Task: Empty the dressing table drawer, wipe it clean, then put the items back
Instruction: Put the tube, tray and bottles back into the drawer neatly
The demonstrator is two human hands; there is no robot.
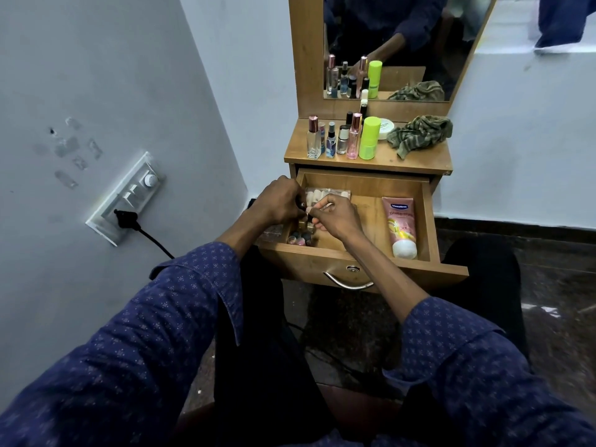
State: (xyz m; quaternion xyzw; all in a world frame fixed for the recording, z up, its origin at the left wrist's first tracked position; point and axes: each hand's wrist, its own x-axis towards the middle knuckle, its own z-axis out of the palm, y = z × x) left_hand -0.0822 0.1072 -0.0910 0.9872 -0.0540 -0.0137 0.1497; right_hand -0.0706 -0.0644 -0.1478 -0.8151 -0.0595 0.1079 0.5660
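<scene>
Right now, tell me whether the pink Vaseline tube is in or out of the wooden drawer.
In: the pink Vaseline tube lies flat in the open wooden drawer's right side.

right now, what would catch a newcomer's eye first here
The open drawer sits mid-frame, with both hands, left hand and right hand, busy over small bottles at its left end. A pink Vaseline tube lies along its right side. On the tabletop behind stand a lime-green bottle and a crumpled green cloth.

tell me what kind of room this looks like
Probably a bedroom or dressing corner at home: a small wooden dressing table with a mirror, perfume bottles on top, and an open drawer of cosmetics.
</scene>
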